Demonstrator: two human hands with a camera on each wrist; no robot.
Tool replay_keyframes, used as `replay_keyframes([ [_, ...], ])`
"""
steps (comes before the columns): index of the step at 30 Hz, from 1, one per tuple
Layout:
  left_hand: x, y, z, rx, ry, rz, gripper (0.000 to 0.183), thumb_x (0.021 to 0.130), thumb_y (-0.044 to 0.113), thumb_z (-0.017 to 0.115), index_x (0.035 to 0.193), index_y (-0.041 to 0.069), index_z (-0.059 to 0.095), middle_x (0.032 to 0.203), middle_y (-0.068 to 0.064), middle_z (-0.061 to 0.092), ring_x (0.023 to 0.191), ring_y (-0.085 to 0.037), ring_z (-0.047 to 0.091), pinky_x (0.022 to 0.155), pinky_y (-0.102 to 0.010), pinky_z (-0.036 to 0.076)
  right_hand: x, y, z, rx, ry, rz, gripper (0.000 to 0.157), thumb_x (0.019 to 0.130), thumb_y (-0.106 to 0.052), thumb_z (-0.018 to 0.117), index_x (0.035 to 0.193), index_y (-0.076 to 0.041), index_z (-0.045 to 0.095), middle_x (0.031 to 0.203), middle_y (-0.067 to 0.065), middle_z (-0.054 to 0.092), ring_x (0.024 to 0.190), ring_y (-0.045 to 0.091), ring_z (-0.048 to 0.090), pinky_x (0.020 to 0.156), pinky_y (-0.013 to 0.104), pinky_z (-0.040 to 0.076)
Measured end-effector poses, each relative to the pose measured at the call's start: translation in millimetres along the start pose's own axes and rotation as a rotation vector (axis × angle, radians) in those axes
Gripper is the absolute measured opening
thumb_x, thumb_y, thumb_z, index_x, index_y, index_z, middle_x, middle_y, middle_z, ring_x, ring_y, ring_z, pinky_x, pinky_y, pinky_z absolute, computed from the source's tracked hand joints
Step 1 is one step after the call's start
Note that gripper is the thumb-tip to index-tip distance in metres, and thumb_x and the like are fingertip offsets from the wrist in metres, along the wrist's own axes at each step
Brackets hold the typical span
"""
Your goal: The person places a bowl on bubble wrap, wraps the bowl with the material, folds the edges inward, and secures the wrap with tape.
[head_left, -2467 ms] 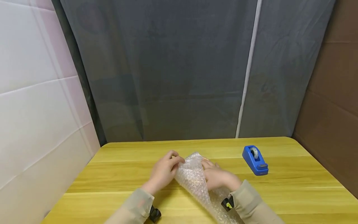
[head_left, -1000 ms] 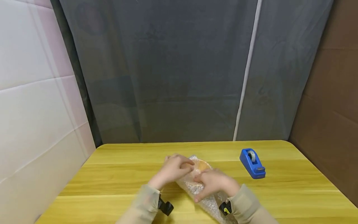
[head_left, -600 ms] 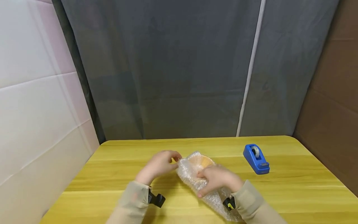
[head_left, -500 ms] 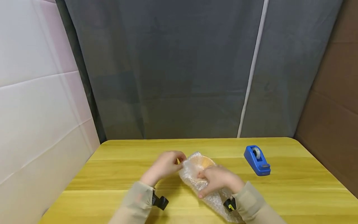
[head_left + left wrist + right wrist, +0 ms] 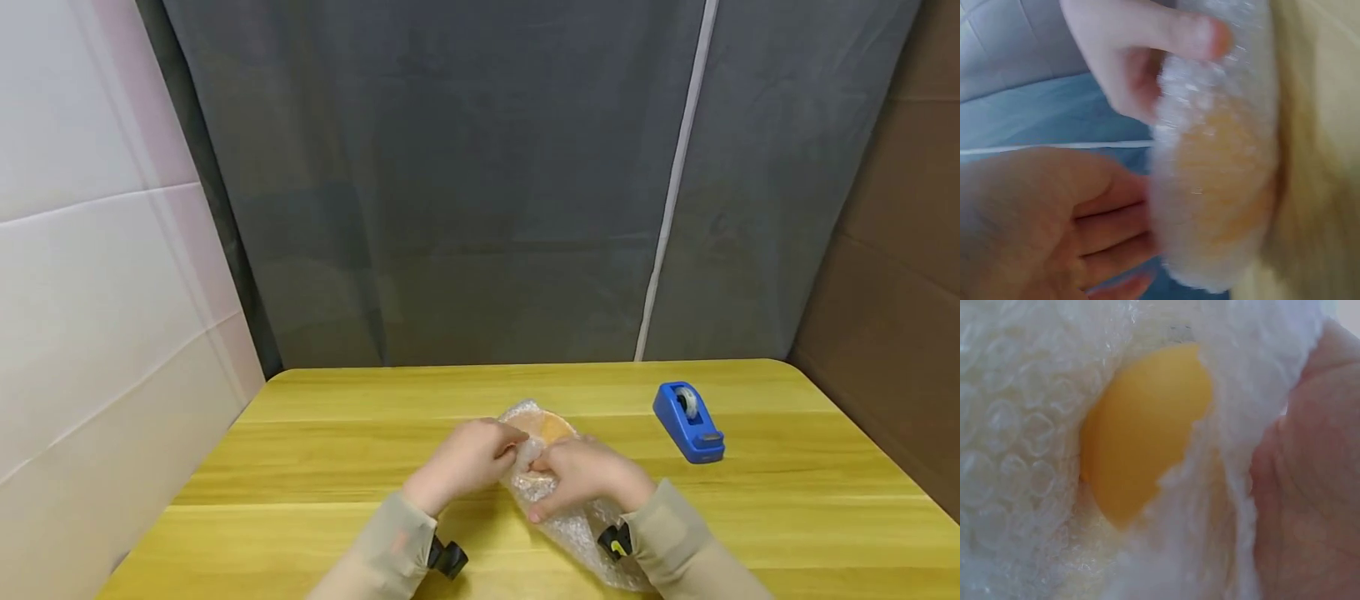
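Observation:
A yellow-orange bowl (image 5: 557, 428) sits on the table, partly covered by clear bubble wrap (image 5: 566, 533). Its rounded yellow outside (image 5: 1147, 431) shows between layers of wrap in the right wrist view. My right hand (image 5: 588, 477) grips the near side of the wrapped bowl, thumb outside and fingers over the rim. On the left, my left hand (image 5: 472, 457) touches the wrap at the bowl's rim. In the left wrist view its fingers (image 5: 1110, 231) look fairly straight, with their tips hidden behind the wrap.
A blue tape dispenser (image 5: 688, 422) with a roll of clear tape stands at the table's right. The wooden table (image 5: 315, 467) ends at a grey curtain behind, with a white panel at left and a brown one at right.
The wrap that covered the bowl's opening is folded back, so the orange inside shows. My left hand has moved right onto the wrap; my right hand keeps its grip.

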State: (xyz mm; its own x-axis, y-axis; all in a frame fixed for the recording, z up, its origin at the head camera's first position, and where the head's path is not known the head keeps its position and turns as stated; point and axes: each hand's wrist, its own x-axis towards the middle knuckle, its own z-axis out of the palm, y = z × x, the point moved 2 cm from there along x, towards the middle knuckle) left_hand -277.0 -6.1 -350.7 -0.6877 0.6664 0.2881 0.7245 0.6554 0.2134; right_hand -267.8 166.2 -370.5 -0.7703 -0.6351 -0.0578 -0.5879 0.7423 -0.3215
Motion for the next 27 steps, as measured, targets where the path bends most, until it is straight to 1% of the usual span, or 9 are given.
replay_keyframes([
  [4,-7.9,3.4,-7.0,0.118,-0.135,-0.023,0.029,0.096,0.024,0.056,0.121,0.017,0.070,0.112,0.005,0.070,0.116,-0.020,0.057,0.110,-0.055,0.027,2.7,-2.0,-0.8,0.003,-0.004,0.012,0.060,0.071,-0.055,0.078,0.109,-0.009,0.071,0.094,-0.005,0.070,0.079,0.010,0.059,0.075,0.039,0.045],
  [6,-10.6,3.9,-7.4,0.157,-0.178,-0.074,0.033,0.096,0.033,0.054,0.124,0.022,0.068,0.119,0.009,0.067,0.131,-0.023,0.045,0.112,-0.059,0.018,3.0,-3.2,-1.1,0.003,-0.005,0.015,0.062,0.071,-0.055,0.078,0.112,-0.009,0.071,0.099,-0.004,0.070,0.082,0.010,0.061,0.077,0.040,0.045],
  [10,-11.3,5.6,-2.1,0.214,-0.240,-0.150,0.043,0.093,0.049,0.047,0.125,0.028,0.067,0.127,0.014,0.061,0.141,-0.024,0.029,0.112,-0.062,0.009,1.4,-3.2,-1.0,0.003,-0.003,0.005,0.062,0.073,-0.054,0.077,0.115,-0.009,0.070,0.103,-0.003,0.069,0.087,0.013,0.061,0.083,0.046,0.045],
  [13,-7.7,7.3,4.9,0.222,-0.275,-0.187,0.049,0.091,0.056,0.041,0.121,0.029,0.069,0.132,0.013,0.058,0.142,-0.025,0.028,0.111,-0.064,0.007,-1.1,0.7,-1.5,0.018,0.007,-0.015,0.059,0.074,-0.051,0.077,0.115,-0.009,0.070,0.105,-0.003,0.069,0.093,0.014,0.061,0.086,0.049,0.044],
  [16,-1.0,9.2,11.5,0.220,-0.290,-0.221,0.049,0.089,0.059,0.040,0.111,0.030,0.073,0.132,0.012,0.057,0.141,-0.025,0.028,0.111,-0.065,0.007,-3.8,7.7,-4.7,0.063,0.014,-0.045,0.057,0.076,-0.048,0.077,0.116,-0.008,0.070,0.110,-0.001,0.068,0.097,0.014,0.061,0.088,0.044,0.045],
  [20,4.9,11.4,16.2,0.207,-0.308,-0.247,0.046,0.088,0.057,0.043,0.106,0.030,0.075,0.129,0.012,0.057,0.141,-0.024,0.028,0.110,-0.065,0.010,-12.7,15.3,-16.2,0.242,0.033,-0.089,0.051,0.085,-0.041,0.073,0.118,-0.003,0.068,0.118,0.006,0.066,0.108,0.022,0.060,0.090,0.042,0.049],
  [23,7.5,11.1,18.1,0.179,-0.319,-0.249,0.049,0.089,0.057,0.043,0.113,0.027,0.073,0.131,0.011,0.056,0.142,-0.024,0.027,0.110,-0.065,0.012,-26.3,25.0,-31.8,0.349,0.101,-0.109,0.043,0.092,-0.031,0.067,0.123,-0.002,0.065,0.126,0.012,0.062,0.120,0.033,0.053,0.096,0.051,0.045],
  [25,8.8,9.6,18.6,0.148,-0.315,-0.246,0.051,0.089,0.057,0.043,0.118,0.025,0.071,0.133,0.009,0.055,0.142,-0.024,0.027,0.110,-0.065,0.012,-34.0,34.8,-41.7,0.316,0.171,-0.114,0.037,0.094,-0.022,0.064,0.125,-0.003,0.063,0.127,0.013,0.060,0.119,0.036,0.054,0.095,0.055,0.045],
  [27,9.6,7.5,18.9,0.124,-0.309,-0.247,0.053,0.089,0.056,0.043,0.121,0.023,0.070,0.135,0.009,0.054,0.142,-0.024,0.028,0.110,-0.065,0.012,-38.4,47.2,-47.7,0.219,0.235,-0.098,0.035,0.093,-0.009,0.063,0.127,-0.004,0.061,0.125,0.013,0.061,0.113,0.034,0.057,0.092,0.053,0.047],
])
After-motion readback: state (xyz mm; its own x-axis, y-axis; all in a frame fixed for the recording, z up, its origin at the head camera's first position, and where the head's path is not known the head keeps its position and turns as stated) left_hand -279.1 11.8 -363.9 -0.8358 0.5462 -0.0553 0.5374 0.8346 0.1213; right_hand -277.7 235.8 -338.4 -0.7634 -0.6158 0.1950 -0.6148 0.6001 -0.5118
